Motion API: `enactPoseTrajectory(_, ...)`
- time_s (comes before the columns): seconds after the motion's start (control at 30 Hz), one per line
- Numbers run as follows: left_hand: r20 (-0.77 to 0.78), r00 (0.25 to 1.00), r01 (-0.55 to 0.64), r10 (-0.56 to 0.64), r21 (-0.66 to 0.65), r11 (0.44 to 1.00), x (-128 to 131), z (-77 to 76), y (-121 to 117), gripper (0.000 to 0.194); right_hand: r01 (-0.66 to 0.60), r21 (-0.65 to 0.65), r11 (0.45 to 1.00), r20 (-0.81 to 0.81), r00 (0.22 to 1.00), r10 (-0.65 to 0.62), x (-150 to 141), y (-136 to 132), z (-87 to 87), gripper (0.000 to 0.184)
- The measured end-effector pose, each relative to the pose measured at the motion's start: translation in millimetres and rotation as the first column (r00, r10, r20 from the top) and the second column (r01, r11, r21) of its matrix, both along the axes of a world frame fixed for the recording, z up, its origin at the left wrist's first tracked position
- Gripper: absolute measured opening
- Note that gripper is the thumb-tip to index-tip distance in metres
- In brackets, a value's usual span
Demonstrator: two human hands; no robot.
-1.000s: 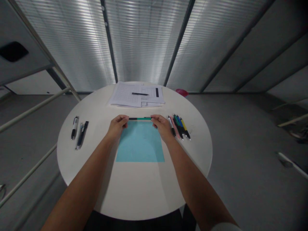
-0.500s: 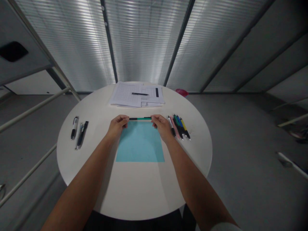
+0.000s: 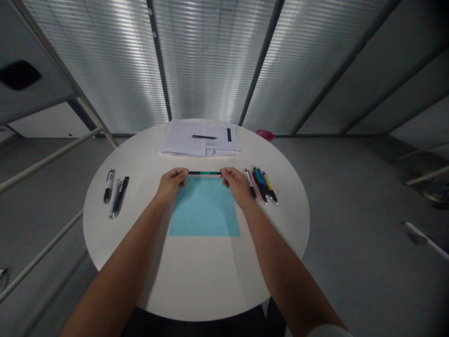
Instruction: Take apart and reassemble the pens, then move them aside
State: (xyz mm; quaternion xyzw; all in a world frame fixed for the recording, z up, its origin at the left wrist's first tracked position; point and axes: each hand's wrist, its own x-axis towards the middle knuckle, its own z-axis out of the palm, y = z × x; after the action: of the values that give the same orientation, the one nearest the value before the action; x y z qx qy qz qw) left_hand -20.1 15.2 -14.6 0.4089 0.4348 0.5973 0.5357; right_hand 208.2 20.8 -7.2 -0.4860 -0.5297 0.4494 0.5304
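Observation:
A green and black pen [image 3: 205,173] lies crosswise between my hands, along the far edge of a light blue sheet of paper [image 3: 205,208]. My left hand [image 3: 173,181] pinches its left end between thumb and fingers. The right end is pinched by my right hand [image 3: 233,181]. Both hands are closed, and my fingers hide the pen's tips. Whether the pen touches the table or is held slightly above it, I cannot tell.
Several pens [image 3: 261,185] lie side by side right of my right hand. Three more pens [image 3: 117,194] are at the left of the round white table [image 3: 203,276]. Printed papers [image 3: 185,135] with a black pen [image 3: 204,137] on top lie at the back.
The pen has turned slightly about its length between my fingers, so its clip shows differently. My hands stay in the same place.

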Motion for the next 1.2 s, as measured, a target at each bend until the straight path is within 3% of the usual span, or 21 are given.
enactPoseTrajectory(0.87, -0.170, 0.983, -0.062, 0.064, 0.019, 0.998, -2.3, -9.8, 4.4, 0.029, -0.038, 0.044, 0.998, 0.098, 0.995, 0.034, -1.9, -0.4, -2.4, 0.029)
enactPoseTrajectory(1.2, -0.124, 0.991, -0.040, 0.042, 0.017, 0.999, -2.4, -8.3, 3.2, 0.029, -0.040, 0.024, 0.999, 0.073, 0.997, 0.038, -1.1, 0.0, -4.1, 0.032)
